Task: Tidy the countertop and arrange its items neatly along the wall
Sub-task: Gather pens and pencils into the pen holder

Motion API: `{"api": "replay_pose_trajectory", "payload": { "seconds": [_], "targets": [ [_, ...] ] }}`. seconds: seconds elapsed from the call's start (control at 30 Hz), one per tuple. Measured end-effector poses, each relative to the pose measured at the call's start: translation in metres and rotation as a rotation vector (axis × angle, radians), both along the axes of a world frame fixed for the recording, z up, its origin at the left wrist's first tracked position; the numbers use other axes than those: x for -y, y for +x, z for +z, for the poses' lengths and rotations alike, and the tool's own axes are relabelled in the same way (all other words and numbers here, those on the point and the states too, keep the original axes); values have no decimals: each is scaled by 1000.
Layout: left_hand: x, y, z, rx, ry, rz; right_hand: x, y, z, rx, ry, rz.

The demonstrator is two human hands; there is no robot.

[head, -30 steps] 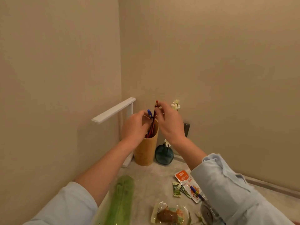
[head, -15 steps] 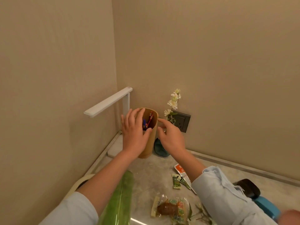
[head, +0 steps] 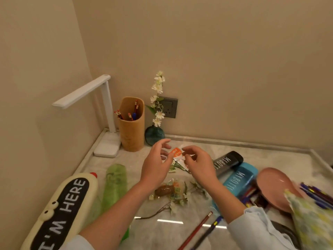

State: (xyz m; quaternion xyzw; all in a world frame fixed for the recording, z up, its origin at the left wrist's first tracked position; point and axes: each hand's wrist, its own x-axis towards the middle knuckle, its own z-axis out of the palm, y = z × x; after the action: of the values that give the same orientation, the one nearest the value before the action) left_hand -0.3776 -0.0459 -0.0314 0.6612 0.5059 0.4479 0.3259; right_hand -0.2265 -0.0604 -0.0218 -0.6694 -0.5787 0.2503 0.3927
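Since 0.5 s ago both hands are off the pen holder (head: pixel 132 127) and lower. Left hand (head: pixel 156 165): fingers spread, thumb at orange sachet (head: pixel 177 153), grip unclear. Right hand (head: pixel 200 163) pinches its 3 o'clock edge. Advice: gather the green packets (head: pixel 173 167) at 6 o'clock too, then lay all flat against the wall (head: pixel 234 87) at 12

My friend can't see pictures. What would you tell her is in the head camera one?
The left hand and right hand meet at an orange packet over a cluttered marble countertop; whether they grip it is unclear. A white desk lamp, wooden pen holder and flower vase stand in the corner; a black bottle, blue bottle and pink dish lie right.
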Motion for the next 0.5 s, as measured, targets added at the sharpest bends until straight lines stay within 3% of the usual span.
{"api": "replay_pose_trajectory", "payload": {
  "seconds": [0.23, 0.5],
  "targets": [
    [53, 30, -32, -28, -92, -169, 64, 29, -25, -18, -51, -128],
    [107, 41, -50, -395, -69, -254, 119, 43, -44, 11, -133, -149]
  ]
}}
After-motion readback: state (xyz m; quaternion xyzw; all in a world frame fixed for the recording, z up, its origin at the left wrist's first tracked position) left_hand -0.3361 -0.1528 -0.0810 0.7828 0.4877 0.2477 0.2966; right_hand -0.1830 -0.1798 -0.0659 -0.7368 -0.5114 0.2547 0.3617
